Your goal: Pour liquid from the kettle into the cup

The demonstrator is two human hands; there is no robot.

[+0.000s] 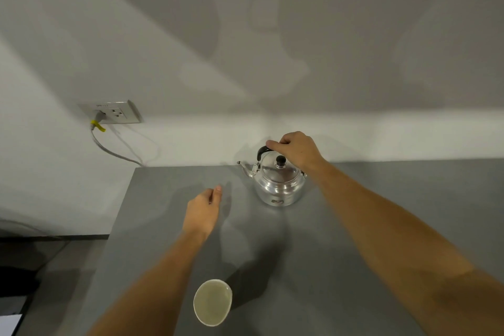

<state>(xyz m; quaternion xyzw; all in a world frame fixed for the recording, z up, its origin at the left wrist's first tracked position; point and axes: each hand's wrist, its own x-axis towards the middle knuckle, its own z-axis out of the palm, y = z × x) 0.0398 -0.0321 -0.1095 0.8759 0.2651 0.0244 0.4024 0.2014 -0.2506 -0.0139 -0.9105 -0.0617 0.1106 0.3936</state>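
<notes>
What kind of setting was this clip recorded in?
Probably an indoor room set up for recording, not clearly a real kitchen. A plain grey table stands against a bare white wall with a wall socket in use; only a metal kettle and a cup sit on it.

A polished metal kettle (pixel 278 183), mirror-bright and smooth, with a glossy black handle (pixel 262 152) and a black lid knob (pixel 280 161), both seemingly plastic, stands on a matt grey table (pixel 381 199). At six o'clock from it sits a pale cup (pixel 212 302), smooth with a dull sheen inside. At ten o'clock, a brushed, metal-looking socket plate (pixel 114 112) sits on a flat matt white wall (pixel 191 63).
</notes>
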